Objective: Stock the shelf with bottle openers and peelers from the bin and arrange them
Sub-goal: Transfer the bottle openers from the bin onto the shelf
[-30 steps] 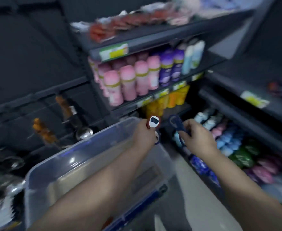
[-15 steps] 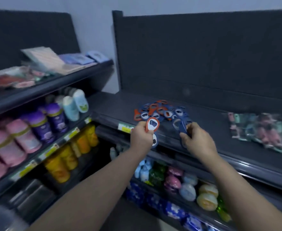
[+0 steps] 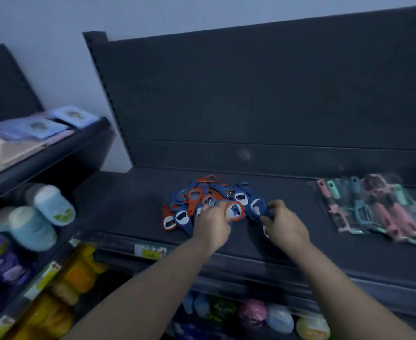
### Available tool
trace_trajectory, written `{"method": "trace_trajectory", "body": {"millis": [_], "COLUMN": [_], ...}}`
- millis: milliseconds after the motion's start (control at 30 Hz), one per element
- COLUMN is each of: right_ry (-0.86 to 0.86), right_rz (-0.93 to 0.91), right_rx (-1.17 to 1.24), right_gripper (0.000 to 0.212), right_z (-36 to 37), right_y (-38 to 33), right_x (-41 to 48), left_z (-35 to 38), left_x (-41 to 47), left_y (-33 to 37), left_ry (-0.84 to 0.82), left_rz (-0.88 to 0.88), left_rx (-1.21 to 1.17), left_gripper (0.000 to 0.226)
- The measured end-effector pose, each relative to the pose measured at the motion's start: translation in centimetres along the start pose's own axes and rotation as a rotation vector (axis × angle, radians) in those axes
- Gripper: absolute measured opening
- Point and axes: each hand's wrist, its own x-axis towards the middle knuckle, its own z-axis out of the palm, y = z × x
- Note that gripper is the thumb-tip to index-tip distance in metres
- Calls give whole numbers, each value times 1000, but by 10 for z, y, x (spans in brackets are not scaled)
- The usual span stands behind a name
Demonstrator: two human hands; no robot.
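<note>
Left grip (image 3: 211, 228) curled round orange opener (image 3: 235, 211); its metal head pointed away toward back panel (image 3: 251, 99), handle hidden in palm. Right grip (image 3: 285, 229) pinched blue opener (image 3: 258, 209), long axis angled back-left. Both were at near edge of opener pile (image 3: 197, 196) on shelf (image 3: 128, 204). Bagged peelers (image 3: 373, 207) lay to right, apart. Open shelf room lay left of pile.

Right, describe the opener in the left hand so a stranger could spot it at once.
Start at the dark shelf under the tall back panel and find the heap of blue and orange openers. At its near edge the left hand pinches one opener: orange ring round a white head, the only orange one held.
</note>
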Motion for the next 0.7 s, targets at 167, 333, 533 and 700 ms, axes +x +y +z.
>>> {"method": "trace_trajectory", "body": {"millis": [167,333,533,700], "right_ry": [14,28,123,84], "right_rz": [11,17,-134,-359], "right_rx": [-217,-405,-427,-437], "right_gripper": [32,42,41,40], "right_z": [17,22,16,15], "right_y": [-5,-1,-8,-14], "right_x": [21,27,15,-19], "left_z": [11,16,9,-7], "left_x": [24,42,25,-34], "left_y": [-13,-20,-22,-20], "left_ry": [14,58,184,200], "left_rz": [140,171,60,-70], "left_rx": [239,226,99,211], "left_gripper": [57,58,38,31]}}
